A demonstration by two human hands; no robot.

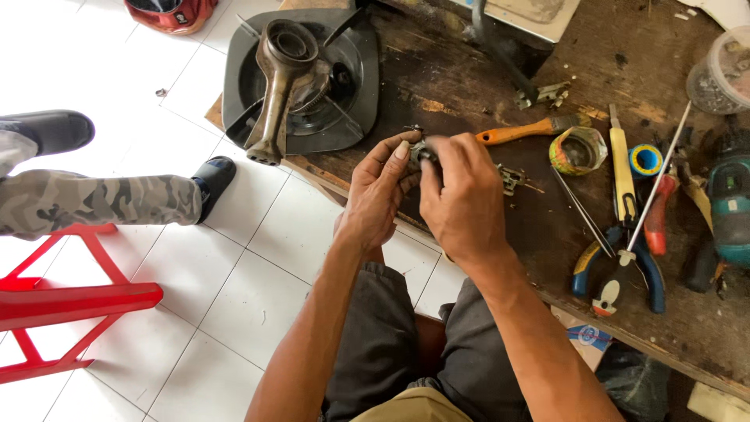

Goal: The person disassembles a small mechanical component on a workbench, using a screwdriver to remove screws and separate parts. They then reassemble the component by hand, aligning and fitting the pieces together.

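Observation:
My left hand [377, 191] and my right hand [461, 195] meet over the front edge of a dark wooden workbench [469, 86]. Both pinch a small dark metal part [423, 150] between fingertips and thumbs; most of it is hidden by my fingers. A few small metal pieces [512, 178] lie on the bench just right of my right hand.
A grey stove top with a metal burner pipe [277, 86] sits at the bench's left end. To the right lie an orange-handled tool [519, 131], tape rolls [578, 150], a yellow knife [622, 172], pliers [617, 273] and a teal power tool [730, 207]. Another person's camouflage-clad leg [101, 202] and a red stool [55, 301] stand left.

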